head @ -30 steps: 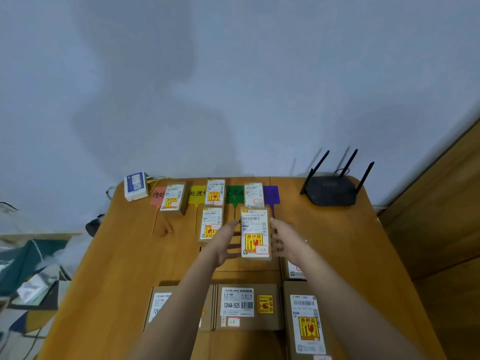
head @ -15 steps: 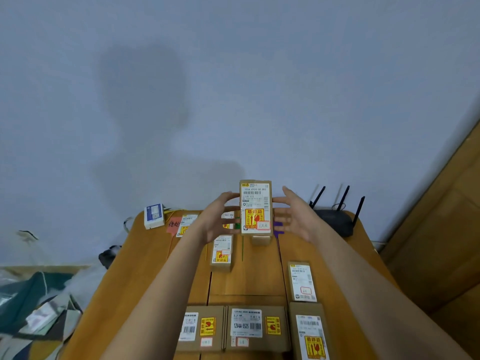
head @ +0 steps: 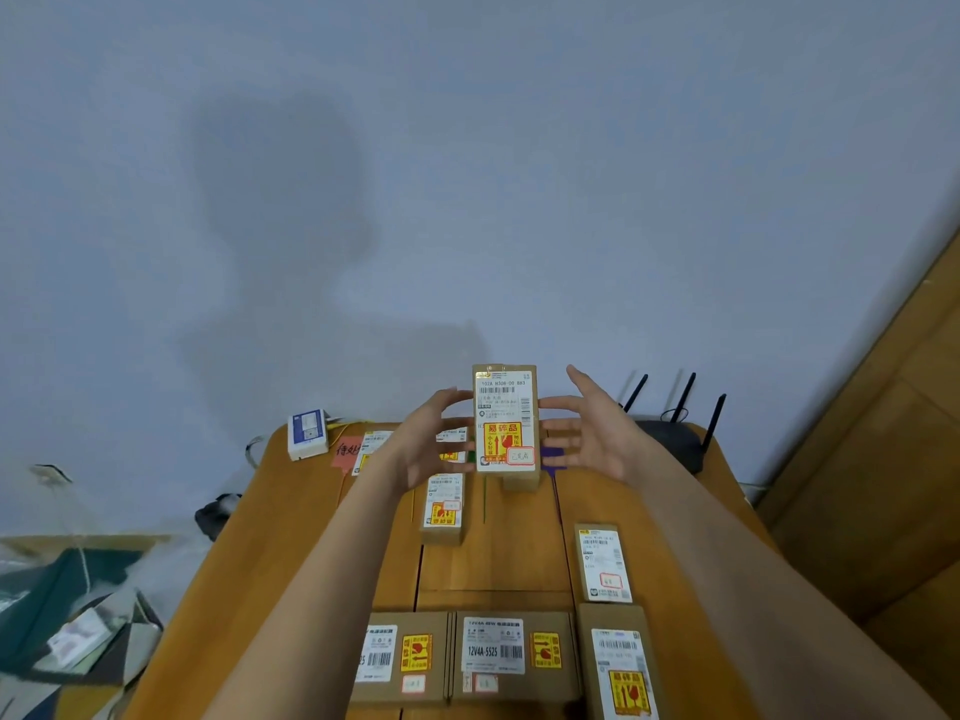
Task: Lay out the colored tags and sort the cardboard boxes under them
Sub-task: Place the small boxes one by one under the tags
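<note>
We stand at the worktop (head: 291, 553), a wooden surface against a grey wall (head: 467, 174). At its near edge lie three big cardboard boxes (head: 511, 654) not yet sorted, and one flat box (head: 602, 563) to the right. Farther back lie the colored tags: a red tag (head: 347, 450) at the left, and small parts of a green tag (head: 471, 456) and a purple tag (head: 551, 453) behind the hands. Some sorted boxes (head: 441, 509) already lie under them. A router (head: 670, 439) stands at the back right.

The held box (head: 505, 418) is upright in the air above the tag row, its label toward us. The left hand (head: 428, 444) and the right hand (head: 592, 433) touch its two narrow sides only with nearly straight fingers; the grip is loose, not clamped around it.

We judge the main risk is a slip: with so light a hold the box could drop on the sorted boxes below and push them out of their columns. It carries a fragile sticker, so a fall could also harm what is inside. Another risk is the wrong column, because the hands partly hide the green and purple tags.
</note>
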Demonstrator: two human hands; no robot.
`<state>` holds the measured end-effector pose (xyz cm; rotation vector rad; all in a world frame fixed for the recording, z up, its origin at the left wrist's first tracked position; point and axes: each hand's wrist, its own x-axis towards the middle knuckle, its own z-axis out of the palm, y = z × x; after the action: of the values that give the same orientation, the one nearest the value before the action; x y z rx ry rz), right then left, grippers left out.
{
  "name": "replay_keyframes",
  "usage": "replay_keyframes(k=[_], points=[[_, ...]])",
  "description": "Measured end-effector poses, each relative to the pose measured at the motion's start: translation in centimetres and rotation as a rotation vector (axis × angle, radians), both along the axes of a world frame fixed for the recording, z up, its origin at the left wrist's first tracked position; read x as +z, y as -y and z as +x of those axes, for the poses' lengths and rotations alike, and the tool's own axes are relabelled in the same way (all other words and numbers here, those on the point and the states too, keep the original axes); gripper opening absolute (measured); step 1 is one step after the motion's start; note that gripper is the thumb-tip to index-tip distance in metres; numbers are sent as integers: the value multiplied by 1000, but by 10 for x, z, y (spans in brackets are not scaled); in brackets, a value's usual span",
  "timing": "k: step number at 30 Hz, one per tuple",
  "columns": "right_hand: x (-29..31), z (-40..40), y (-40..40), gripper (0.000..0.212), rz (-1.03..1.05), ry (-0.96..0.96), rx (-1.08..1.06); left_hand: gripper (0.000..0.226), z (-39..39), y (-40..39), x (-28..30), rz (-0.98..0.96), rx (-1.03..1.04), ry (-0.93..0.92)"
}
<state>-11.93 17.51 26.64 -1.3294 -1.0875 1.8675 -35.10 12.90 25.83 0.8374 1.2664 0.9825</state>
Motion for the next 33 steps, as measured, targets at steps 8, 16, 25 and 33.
replay_keyframes(k=[8,16,25,33], points=[[-39,0,-10,64,-106,13,-26,40,13,-12,-44,-73,40,-57],[-130,10,-24,67,-289,171,-30,38,37,-28,-121,-293,-32,-78],[-217,2,-69,49,-506,243,-57,27,49,-73,-192,-511,-44,-67],[-270,-1,-113,51,-573,251,-45,18,51,-119,-232,-579,-49,-97]])
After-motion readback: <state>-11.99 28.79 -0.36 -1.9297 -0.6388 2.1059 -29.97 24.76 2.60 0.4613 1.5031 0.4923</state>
